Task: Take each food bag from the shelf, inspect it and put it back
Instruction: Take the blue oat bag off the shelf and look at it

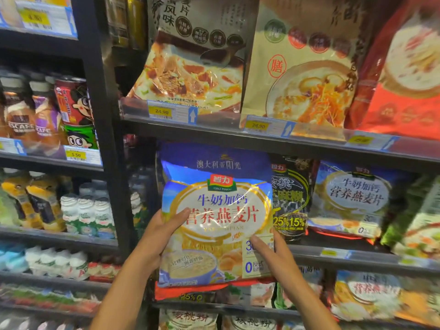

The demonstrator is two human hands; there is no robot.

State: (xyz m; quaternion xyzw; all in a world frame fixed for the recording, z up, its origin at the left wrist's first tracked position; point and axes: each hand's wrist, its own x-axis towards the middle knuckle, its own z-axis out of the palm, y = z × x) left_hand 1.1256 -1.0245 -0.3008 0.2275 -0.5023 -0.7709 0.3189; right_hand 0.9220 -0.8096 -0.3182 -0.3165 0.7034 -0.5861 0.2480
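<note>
Left hand (158, 236) grips the oat bag (215, 220) by its left edge, thumb across the front; right hand (273, 256) clamps its lower right corner. The bag hangs upright between both hands, before the shelf (333, 257). Good inspection likely means keeping it level, print facing, before sliding it back.

Two hands, left hand (156, 236) and right hand (270, 254), grip one blue oat bag (215, 210). Three large bags (195, 67) stand along the upper shelf's (238, 134) front edge; two cartoon cans (72, 101) are stacked.
</note>
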